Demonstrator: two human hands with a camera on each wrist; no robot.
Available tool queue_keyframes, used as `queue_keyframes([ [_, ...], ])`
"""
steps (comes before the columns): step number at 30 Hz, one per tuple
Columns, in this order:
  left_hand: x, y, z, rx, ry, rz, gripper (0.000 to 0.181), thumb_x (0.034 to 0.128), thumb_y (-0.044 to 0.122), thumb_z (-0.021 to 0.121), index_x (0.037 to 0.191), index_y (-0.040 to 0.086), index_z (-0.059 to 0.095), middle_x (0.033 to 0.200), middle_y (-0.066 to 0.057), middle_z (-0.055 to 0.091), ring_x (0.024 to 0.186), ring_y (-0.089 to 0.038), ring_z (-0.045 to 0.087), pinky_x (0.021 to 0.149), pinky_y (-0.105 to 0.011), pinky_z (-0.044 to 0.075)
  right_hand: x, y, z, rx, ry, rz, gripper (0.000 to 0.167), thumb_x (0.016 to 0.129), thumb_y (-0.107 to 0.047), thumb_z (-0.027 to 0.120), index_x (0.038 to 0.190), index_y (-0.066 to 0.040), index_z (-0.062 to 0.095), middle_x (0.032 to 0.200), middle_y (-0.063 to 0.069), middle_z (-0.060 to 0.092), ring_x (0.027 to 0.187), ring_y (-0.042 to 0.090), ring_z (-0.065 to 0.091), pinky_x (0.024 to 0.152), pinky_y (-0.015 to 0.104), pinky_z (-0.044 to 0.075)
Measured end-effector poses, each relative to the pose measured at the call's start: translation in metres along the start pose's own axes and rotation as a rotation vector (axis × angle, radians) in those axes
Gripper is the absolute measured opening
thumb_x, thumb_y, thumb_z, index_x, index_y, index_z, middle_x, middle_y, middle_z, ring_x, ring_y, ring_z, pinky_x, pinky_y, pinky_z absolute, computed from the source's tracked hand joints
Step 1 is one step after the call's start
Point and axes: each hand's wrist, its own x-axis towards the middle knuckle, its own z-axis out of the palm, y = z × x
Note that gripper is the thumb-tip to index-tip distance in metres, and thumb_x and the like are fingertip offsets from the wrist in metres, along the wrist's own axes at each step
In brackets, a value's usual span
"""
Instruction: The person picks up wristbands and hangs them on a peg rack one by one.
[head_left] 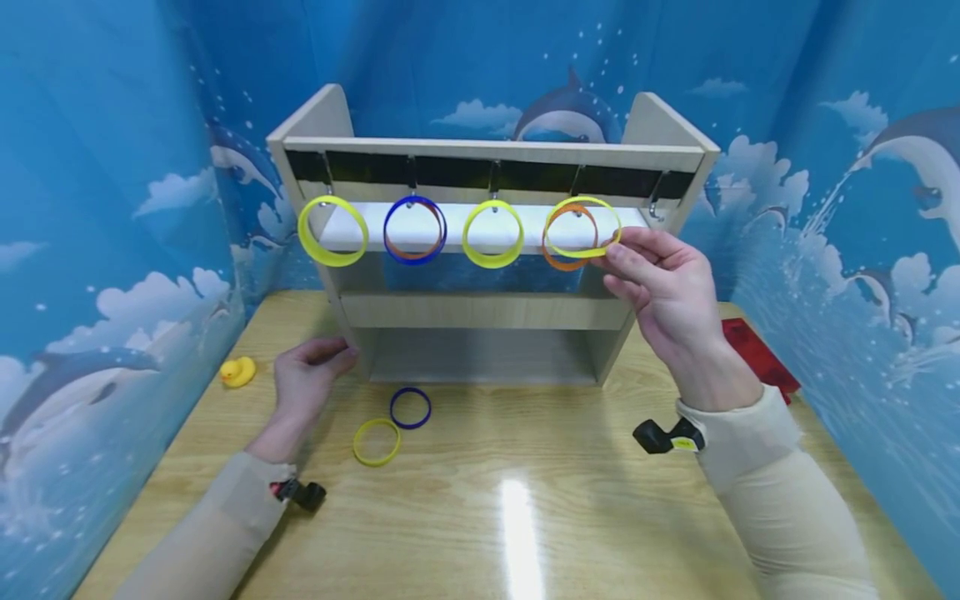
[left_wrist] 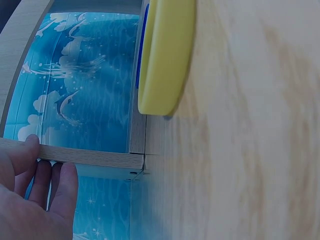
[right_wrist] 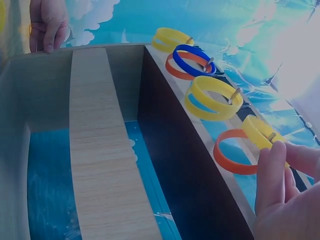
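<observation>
My right hand (head_left: 667, 292) pinches a yellow ring (right_wrist: 257, 132) between thumb and fingers, at the fourth hook of the wooden shelf (head_left: 495, 310). In the right wrist view, that hook's tip shows within the yellow ring. An orange ring (right_wrist: 217, 155) hangs there too, behind the yellow one. With thumb and fingers on either side of its edge, my left hand (head_left: 306, 375) holds the shelf's left side panel (left_wrist: 90, 155). Further left along the hook row hang a yellow ring (head_left: 492, 260), a blue ring (head_left: 415, 260) with an orange one behind it, and another yellow ring (head_left: 311, 242).
A bare hook (head_left: 656, 208) is at the row's right end. On the table (head_left: 450, 517) lie a blue ring (head_left: 393, 414) and a yellow ring (head_left: 356, 446), before the shelf. A rubber duck (head_left: 237, 372) sits left; a red object (head_left: 757, 358) lies right, behind my right forearm.
</observation>
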Motion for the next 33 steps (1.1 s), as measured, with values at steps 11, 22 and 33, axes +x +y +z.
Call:
queue_keyframes([
  [11,-0.001,0.0,0.001,0.03,0.002,0.003,0.029,0.1015,0.024,0.085,0.126,0.01,0.081,0.101,0.024,0.079,0.094,0.004,0.074,0.083,-0.015,0.06,-0.001,0.012,-0.002,-0.137,0.003,0.004,0.014,0.099,-0.004,0.084,0.113,-0.007,0.082,0.103,0.001,0.088,0.086,0.014,0.087,0.076,0.024,0.069],
  [22,-0.001,0.002,0.0,0.025,0.007,0.005,0.032,0.1005,0.025,0.087,0.127,0.008,0.081,0.105,0.016,0.084,0.091,0.005,0.073,0.082,-0.015,0.059,0.0,0.016,0.0,-0.208,0.02,-0.025,0.016,0.1,-0.006,0.085,0.116,-0.008,0.083,0.104,0.0,0.088,0.086,0.012,0.087,0.077,0.025,0.069],
  [33,-0.002,0.002,-0.001,0.04,0.007,-0.005,0.03,0.1022,0.024,0.085,0.129,0.01,0.081,0.109,0.013,0.083,0.094,0.004,0.072,0.083,-0.015,0.059,0.002,0.017,0.001,-0.178,0.021,-0.031,0.017,0.099,-0.005,0.084,0.116,-0.007,0.083,0.103,0.002,0.089,0.085,0.014,0.087,0.077,0.027,0.069],
])
